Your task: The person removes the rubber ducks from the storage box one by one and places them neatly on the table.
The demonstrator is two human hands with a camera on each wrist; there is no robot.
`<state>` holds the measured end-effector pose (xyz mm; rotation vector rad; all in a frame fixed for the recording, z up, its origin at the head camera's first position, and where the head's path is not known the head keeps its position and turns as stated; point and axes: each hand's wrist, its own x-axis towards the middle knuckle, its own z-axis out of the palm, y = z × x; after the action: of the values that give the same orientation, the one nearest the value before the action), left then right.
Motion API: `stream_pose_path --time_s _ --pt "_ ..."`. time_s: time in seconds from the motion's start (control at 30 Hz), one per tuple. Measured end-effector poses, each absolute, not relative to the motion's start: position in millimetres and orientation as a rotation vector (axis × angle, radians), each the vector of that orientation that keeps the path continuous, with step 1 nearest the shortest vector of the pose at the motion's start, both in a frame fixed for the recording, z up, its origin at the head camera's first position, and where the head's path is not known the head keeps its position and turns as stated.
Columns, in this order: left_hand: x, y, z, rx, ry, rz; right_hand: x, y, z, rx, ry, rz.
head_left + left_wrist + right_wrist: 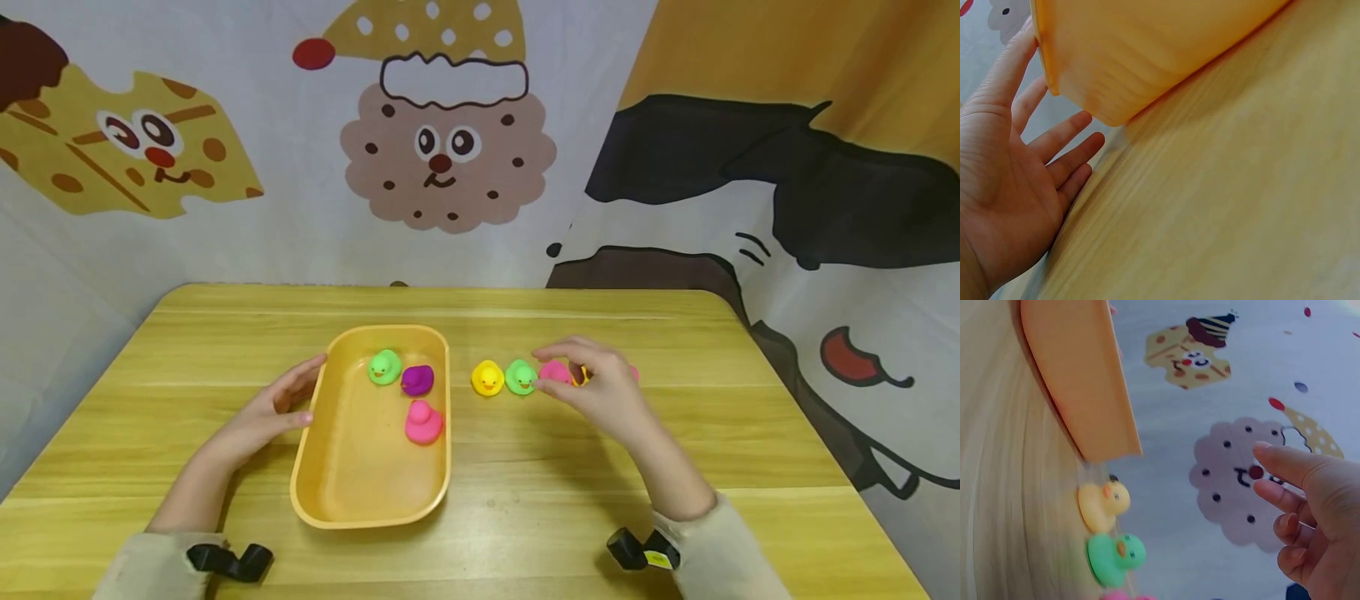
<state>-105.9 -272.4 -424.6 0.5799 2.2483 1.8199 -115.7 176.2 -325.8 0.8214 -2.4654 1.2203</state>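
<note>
A yellow-orange plastic tray (367,525) sits on the table with a green duck (385,367), a purple duck (418,381) and a pink duck (423,423) inside. My left hand (262,421) touches the tray's left side with thumb and fingertips, its fingers spread in the left wrist view. To the right of the tray runs a row of rubber ducks, starting with a yellow duck (487,378), a green duck (521,377) and a pink duck (556,374). Over this row hovers my right hand (600,387), fingers loosely bent and holding nothing; it partly hides the ducks farther right.
The wood-grain table (510,517) reaches back to a hanging cloth (285,225) printed with cartoon figures. Black straps with small devices are worn at both sleeve cuffs.
</note>
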Motion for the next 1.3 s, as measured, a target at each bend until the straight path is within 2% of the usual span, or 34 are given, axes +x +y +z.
stream_pose_path --time_s 0.87,1.3 --pt "-105 -272 -427 0.575 2.245 1.825 -150 90 -330 1.463 -2.629 1.15" --pt "-106 -272 -427 0.639 2.233 1.826 -178 56 -332 1.729 -2.726 0.922"
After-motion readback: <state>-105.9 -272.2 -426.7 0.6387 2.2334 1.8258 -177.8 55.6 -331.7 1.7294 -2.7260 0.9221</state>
